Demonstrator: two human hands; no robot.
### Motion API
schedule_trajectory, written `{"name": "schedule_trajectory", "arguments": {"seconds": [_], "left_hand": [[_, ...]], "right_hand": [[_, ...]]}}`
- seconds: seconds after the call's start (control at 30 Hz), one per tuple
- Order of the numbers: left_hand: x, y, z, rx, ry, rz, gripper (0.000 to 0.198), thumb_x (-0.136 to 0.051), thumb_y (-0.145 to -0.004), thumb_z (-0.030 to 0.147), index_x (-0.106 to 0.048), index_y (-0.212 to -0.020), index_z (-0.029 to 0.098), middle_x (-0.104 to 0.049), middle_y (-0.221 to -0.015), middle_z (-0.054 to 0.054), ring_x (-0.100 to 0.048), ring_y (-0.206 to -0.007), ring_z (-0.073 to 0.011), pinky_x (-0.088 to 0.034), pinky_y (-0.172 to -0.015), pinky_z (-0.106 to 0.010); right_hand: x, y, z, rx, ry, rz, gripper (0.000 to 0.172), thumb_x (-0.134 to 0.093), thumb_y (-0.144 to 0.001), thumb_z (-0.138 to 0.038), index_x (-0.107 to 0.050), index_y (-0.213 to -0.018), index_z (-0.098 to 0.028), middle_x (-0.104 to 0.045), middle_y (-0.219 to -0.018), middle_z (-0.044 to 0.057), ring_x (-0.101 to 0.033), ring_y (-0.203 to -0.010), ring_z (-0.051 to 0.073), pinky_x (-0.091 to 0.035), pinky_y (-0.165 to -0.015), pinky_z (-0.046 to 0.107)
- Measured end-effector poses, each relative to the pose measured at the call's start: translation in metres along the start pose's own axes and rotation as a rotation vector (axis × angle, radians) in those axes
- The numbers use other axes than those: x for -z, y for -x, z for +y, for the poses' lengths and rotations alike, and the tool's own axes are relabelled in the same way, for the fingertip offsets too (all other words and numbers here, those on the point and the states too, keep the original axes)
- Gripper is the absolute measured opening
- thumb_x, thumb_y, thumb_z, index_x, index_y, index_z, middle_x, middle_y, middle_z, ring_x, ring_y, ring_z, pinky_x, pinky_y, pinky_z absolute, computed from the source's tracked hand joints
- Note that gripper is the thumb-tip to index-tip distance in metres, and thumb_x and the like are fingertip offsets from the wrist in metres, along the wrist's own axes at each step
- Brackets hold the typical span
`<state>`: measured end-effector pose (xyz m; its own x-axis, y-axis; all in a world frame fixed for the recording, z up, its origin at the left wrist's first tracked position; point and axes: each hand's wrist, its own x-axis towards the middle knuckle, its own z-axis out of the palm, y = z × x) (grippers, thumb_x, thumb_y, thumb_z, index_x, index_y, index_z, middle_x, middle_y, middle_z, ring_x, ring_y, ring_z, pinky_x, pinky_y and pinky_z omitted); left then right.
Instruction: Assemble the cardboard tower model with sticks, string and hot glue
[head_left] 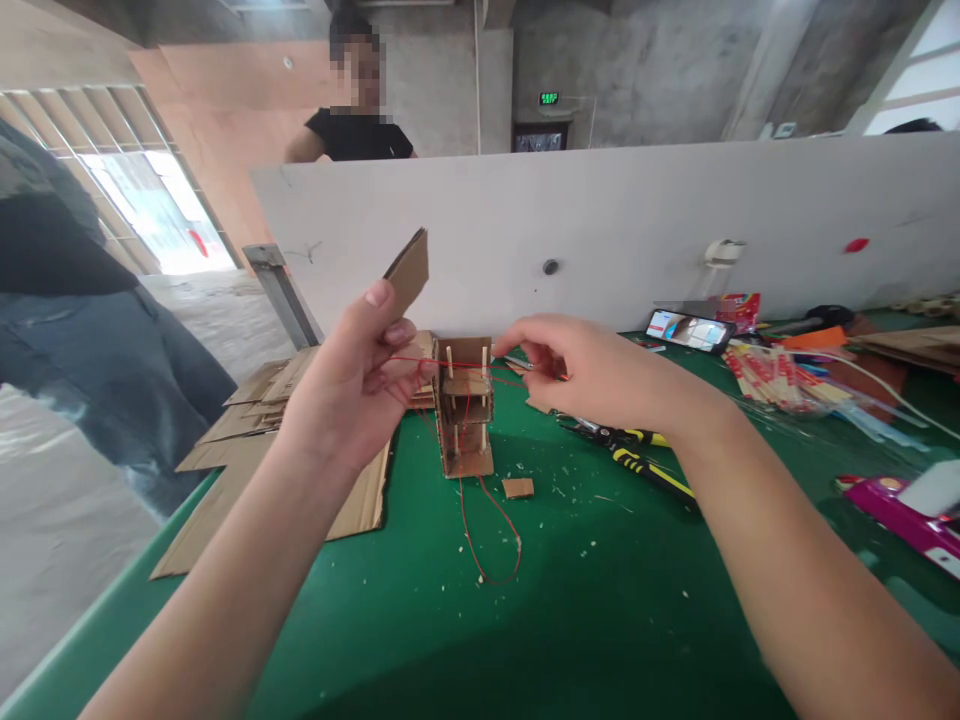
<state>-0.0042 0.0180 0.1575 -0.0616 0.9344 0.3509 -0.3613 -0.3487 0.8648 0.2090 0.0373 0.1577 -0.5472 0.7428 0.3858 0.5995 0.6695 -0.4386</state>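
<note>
Between thumb and fingers, my left hand (360, 375) grips a small piece of cardboard (411, 275), held up over the table. Thin red string (465, 500) runs from near that hand across a small cardboard structure (472, 462) with shelves and wooden sticks, and loops onto the table in front. To the right of the structure, my right hand (551, 360) has its fingers bent together close to the string. What lies in those fingertips is too small and hidden to make out. A cardboard scrap (517, 488) lies beside the structure's base.
Yellow-black pliers (637, 465) lie under my right forearm. Cardboard sheets (360, 505) are stacked at left. A phone (688, 330), packaged sticks (772, 380) and a magenta tool (900, 515) sit at right. Beyond the white partition (450, 240) is a person (360, 130); another stands at left.
</note>
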Motion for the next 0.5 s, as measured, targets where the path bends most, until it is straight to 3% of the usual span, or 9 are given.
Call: {"name": "schedule_trajectory", "arguments": {"seconds": [0.17, 0.23, 0.37, 0.43, 0.5], "left_hand": [[0.011, 0.003, 0.022, -0.084, 0.006, 0.153, 0.012, -0.068, -0.079, 0.026, -0.057, -0.075, 0.022, -0.048, -0.062, 0.004, -0.032, -0.048, -0.0072, -0.051, -0.059, -0.023], [0.015, 0.004, 0.029, -0.123, -0.016, 0.146, 0.013, -0.067, -0.079, 0.024, -0.057, -0.071, 0.021, -0.048, -0.064, 0.004, -0.03, -0.049, -0.0072, -0.051, -0.057, -0.021], [0.019, 0.006, 0.035, -0.157, -0.09, 0.049, 0.024, -0.072, -0.075, 0.028, -0.052, -0.064, 0.021, -0.044, -0.063, 0.003, -0.027, -0.051, -0.0077, -0.049, -0.055, -0.019], [0.018, 0.007, 0.035, -0.117, -0.064, 0.056, 0.021, -0.073, -0.075, 0.027, -0.054, -0.069, 0.021, -0.043, -0.064, 0.003, -0.03, -0.052, -0.008, -0.047, -0.052, -0.018], [0.017, 0.006, 0.034, -0.058, -0.026, 0.073, 0.017, -0.072, -0.076, 0.027, -0.057, -0.078, 0.022, -0.042, -0.064, 0.003, -0.03, -0.051, -0.0075, -0.041, -0.047, -0.017]], "right_hand": [[0.013, -0.001, 0.008, -0.041, 0.248, 0.135, 0.027, -0.046, -0.079, -0.011, -0.068, -0.092, -0.02, -0.062, -0.092, 0.005, -0.052, -0.072, 0.014, -0.038, -0.067, 0.03], [0.022, 0.002, 0.01, -0.117, 0.239, 0.053, 0.026, -0.046, -0.079, -0.013, -0.069, -0.09, -0.02, -0.065, -0.091, 0.005, -0.055, -0.07, 0.015, -0.039, -0.065, 0.03], [0.041, 0.013, 0.027, -0.288, 0.249, -0.283, 0.029, -0.049, -0.077, -0.018, -0.073, -0.092, -0.026, -0.072, -0.094, 0.002, -0.063, -0.075, 0.018, -0.043, -0.063, 0.031], [0.05, 0.019, 0.041, -0.345, 0.293, -0.317, 0.03, -0.05, -0.077, -0.019, -0.075, -0.093, -0.027, -0.074, -0.093, 0.003, -0.066, -0.073, 0.02, -0.045, -0.063, 0.032], [0.058, 0.025, 0.053, -0.315, 0.315, -0.235, 0.027, -0.054, -0.079, -0.023, -0.076, -0.094, -0.026, -0.075, -0.087, 0.005, -0.067, -0.069, 0.021, -0.047, -0.062, 0.033]]}}
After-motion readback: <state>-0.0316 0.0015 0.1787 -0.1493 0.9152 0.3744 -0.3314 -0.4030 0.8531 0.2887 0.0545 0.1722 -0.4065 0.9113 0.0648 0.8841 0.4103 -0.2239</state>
